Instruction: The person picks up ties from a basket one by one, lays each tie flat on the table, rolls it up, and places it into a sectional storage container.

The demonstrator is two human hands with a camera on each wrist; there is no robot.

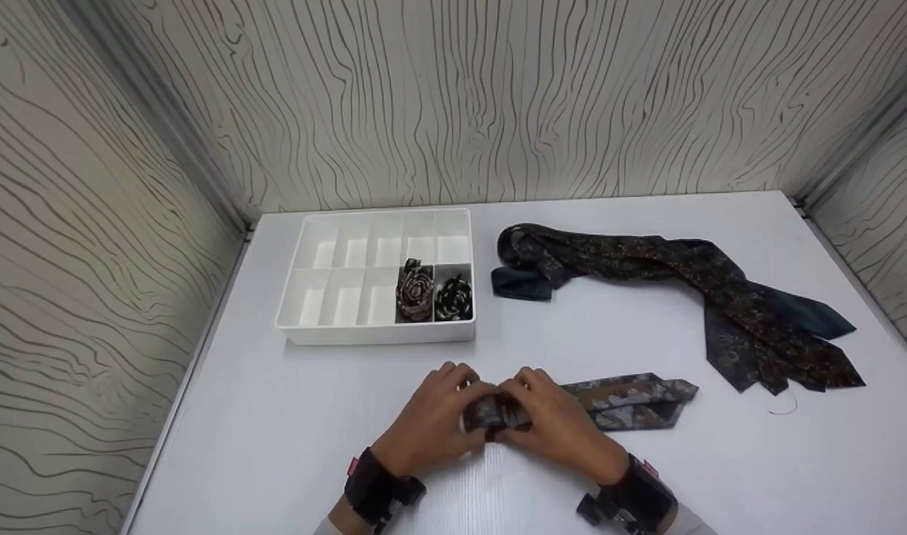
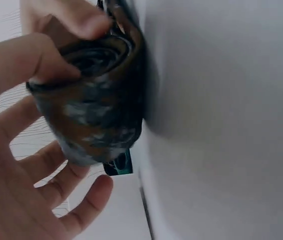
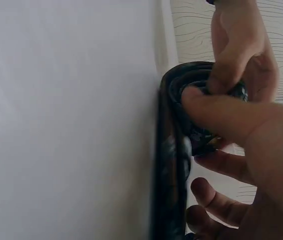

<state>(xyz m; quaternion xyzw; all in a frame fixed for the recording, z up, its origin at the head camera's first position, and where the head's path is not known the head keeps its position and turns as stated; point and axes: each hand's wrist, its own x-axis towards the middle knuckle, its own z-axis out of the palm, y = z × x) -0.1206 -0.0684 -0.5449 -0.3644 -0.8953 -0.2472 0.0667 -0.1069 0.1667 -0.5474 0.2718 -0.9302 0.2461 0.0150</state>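
Note:
A patterned necktie (image 1: 636,400) in brown, grey and black lies partly flat, its pointed end toward the right. Its other part is wound into a coil (image 2: 94,112) between the two hands. My left hand (image 1: 435,416) grips the coil from the left, thumb on the near face of the spiral. From the other side, my right hand (image 1: 556,417) pinches the same coil, its thumb (image 3: 216,110) pressed on the spiral. In the right wrist view, the flat length (image 3: 169,200) runs from the coil along the table.
A white divided tray (image 1: 379,336) stands behind the hands; two of its front right compartments hold a reddish rolled tie (image 1: 415,293) and a black-and-white rolled tie (image 1: 453,299). Several dark ties (image 1: 647,260) lie heaped at the back right. Wood-grain panels (image 1: 483,104) enclose the table.

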